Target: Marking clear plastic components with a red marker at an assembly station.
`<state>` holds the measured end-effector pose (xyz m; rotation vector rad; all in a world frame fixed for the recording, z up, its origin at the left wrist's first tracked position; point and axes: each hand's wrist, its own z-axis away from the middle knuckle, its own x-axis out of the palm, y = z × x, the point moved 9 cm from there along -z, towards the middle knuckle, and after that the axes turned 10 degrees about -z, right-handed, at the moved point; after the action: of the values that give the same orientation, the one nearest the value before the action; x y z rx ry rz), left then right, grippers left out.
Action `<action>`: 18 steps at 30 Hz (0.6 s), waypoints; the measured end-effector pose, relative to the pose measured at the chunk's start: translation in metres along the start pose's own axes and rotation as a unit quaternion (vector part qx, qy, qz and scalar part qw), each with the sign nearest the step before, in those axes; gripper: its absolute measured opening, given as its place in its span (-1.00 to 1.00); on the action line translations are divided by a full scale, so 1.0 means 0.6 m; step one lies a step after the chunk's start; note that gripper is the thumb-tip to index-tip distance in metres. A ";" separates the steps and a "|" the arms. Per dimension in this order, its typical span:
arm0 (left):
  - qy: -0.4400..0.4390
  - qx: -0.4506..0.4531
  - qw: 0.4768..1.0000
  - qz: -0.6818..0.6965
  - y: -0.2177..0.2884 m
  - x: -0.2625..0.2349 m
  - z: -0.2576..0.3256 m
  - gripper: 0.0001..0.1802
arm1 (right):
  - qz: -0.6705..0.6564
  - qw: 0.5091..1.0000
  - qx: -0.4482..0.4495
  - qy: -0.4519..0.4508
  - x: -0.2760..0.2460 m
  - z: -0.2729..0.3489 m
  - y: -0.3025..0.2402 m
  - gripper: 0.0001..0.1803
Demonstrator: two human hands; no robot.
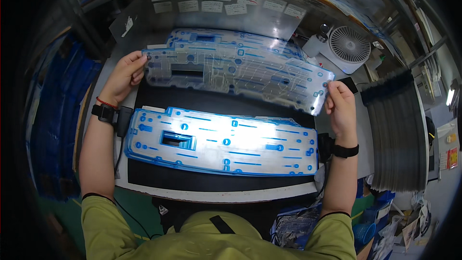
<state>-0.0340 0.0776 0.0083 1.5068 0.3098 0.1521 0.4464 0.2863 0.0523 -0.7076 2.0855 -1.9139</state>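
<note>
In the head view, the translucent printed film sheet (pixel 262 74) spans the upper middle of the frame, its long axis running side to side and dipping toward the right. The left hand (pixel 126 76) is nearly closed, thumb and finger pinching the sheet's upper-left corner; the right hand (pixel 340 106) pinches its right end, fingers curled. The blue-edged sheet stack (pixel 250 137) lies below both hands at mid-frame, its long axis roughly matching; the right hand looks slightly nearer to it.

The film is thin, glossy and wavy-edged, with fine traces, blue marks and a rectangular cut-out. The lower stack is pale and shiny, with a matching window, on a matte black mat (pixel 166 97). Another blue-marked stack (pixel 211 35) sits behind the film; whether they touch, I cannot tell.
</note>
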 end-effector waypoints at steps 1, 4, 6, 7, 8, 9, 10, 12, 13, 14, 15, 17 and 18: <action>0.002 0.014 1.000 0.023 0.006 0.001 0.002 -0.77 | -0.016 1.000 0.004 0.014 0.001 0.005 -0.003 -0.76; 0.032 0.008 0.998 0.053 0.016 0.004 0.006 -0.76 | -0.029 0.999 0.019 0.031 0.002 0.006 -0.007 -0.80; 0.038 -0.003 0.999 0.023 0.010 0.000 0.005 -0.75 | 0.004 1.000 0.013 0.023 -0.003 0.002 -0.002 -0.81; 0.030 -0.003 0.999 -0.010 0.006 0.005 0.002 -0.74 | 0.035 0.999 0.002 0.012 -0.002 -0.001 0.003 -0.79; 0.023 -0.002 0.999 -0.043 0.005 0.009 0.000 -0.72 | 0.067 0.998 -0.010 0.002 -0.001 -0.003 0.004 -0.75; 0.030 0.015 0.997 -0.071 0.009 0.009 0.004 -0.66 | 0.062 0.998 -0.014 -0.006 -0.001 -0.002 0.005 -0.71; 0.035 0.010 0.997 -0.074 0.013 0.013 0.008 -0.65 | 0.060 0.998 -0.016 -0.012 0.021 0.004 -0.003 -0.67; 0.044 0.000 0.996 -0.081 0.015 0.019 0.010 -0.61 | 0.066 0.998 -0.013 -0.016 0.030 0.009 -0.005 -0.60; 0.040 -0.009 0.996 -0.085 0.009 0.017 0.006 -0.62 | 0.072 0.997 -0.009 -0.015 0.028 0.006 -0.002 -0.58; 0.036 -0.017 0.995 -0.090 -0.001 0.010 0.002 -0.63 | 0.077 0.997 -0.005 -0.014 0.027 0.004 0.000 -0.56; 0.032 -0.025 0.995 -0.095 -0.008 0.004 -0.001 -0.64 | 0.055 0.998 0.003 -0.020 0.028 0.003 0.001 -0.58; 0.019 -0.023 0.994 -0.100 -0.013 0.001 -0.005 -0.68 | 0.013 0.999 0.020 -0.027 0.029 0.003 0.005 -0.61; 0.013 -0.022 0.994 -0.103 -0.016 0.002 -0.007 -0.70 | 0.013 0.999 0.020 -0.023 0.027 0.003 0.006 -0.63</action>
<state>-0.0350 0.0814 -0.0013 1.4203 0.4770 0.0139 0.4325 0.2767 0.0513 -0.7041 2.0129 -1.9020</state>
